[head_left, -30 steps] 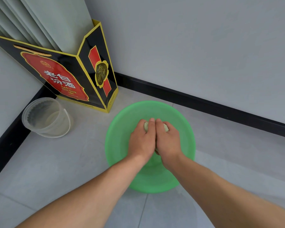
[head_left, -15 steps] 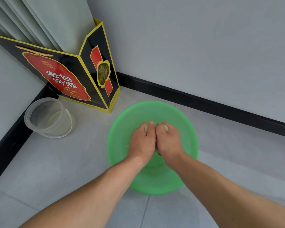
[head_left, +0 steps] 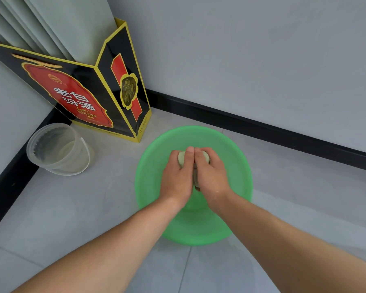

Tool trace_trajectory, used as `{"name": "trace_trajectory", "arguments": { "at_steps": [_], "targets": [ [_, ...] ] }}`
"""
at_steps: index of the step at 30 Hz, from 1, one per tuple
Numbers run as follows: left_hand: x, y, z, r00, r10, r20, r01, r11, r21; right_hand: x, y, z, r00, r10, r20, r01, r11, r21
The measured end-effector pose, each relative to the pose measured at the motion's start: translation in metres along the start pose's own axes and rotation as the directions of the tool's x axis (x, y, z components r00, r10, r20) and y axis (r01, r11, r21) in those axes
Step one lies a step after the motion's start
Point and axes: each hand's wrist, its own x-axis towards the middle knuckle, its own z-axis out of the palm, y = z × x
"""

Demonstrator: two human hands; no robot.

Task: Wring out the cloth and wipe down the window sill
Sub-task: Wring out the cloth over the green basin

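A pale yellowish cloth (head_left: 181,158) is bunched tight between both hands above a round green basin (head_left: 152,166) on the tiled floor. My left hand (head_left: 176,178) grips its left part and my right hand (head_left: 210,176) grips its right part, knuckles side by side and thumbs touching. Only small bulges of cloth show past the fingers; the remainder is hidden inside the fists. No window sill is in view.
A clear plastic bucket (head_left: 59,150) stands at the left near the black skirting board. A black, red and yellow gift bag (head_left: 80,98) leans in the corner below pale curtains (head_left: 40,24). Grey wall runs behind the basin.
Both hands stay clamped on the cloth over the basin. A little more of the cloth bulges out past the fingers than before. The view has shifted slightly.
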Motion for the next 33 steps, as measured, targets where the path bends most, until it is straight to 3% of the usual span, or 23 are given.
{"name": "trace_trajectory", "arguments": {
  "at_steps": [4,11,23,28,33],
  "targets": [
    [-0.008,0.005,0.008,0.996,0.059,-0.074,-0.046,0.986,0.163,-0.003,0.0,-0.001,1.0,0.021,-0.017,-0.02,0.999,0.026],
    [-0.005,0.01,0.006,0.998,0.045,-0.043,-0.042,0.996,0.079,0.003,-0.004,0.0,0.997,0.076,-0.007,-0.076,0.997,-0.002],
    [0.0,-0.004,0.003,0.999,0.048,0.002,-0.047,0.952,0.302,0.003,0.011,0.002,0.996,0.09,-0.017,-0.091,0.994,-0.061],
    [0.011,-0.001,-0.016,0.987,-0.125,0.105,0.115,0.988,0.099,0.007,0.006,-0.014,0.996,0.041,0.074,-0.027,0.983,-0.18],
    [-0.007,0.024,-0.043,0.952,-0.231,0.199,0.249,0.966,-0.069,-0.017,-0.019,-0.037,0.983,0.174,0.06,-0.162,0.973,-0.162]
  ]
}}
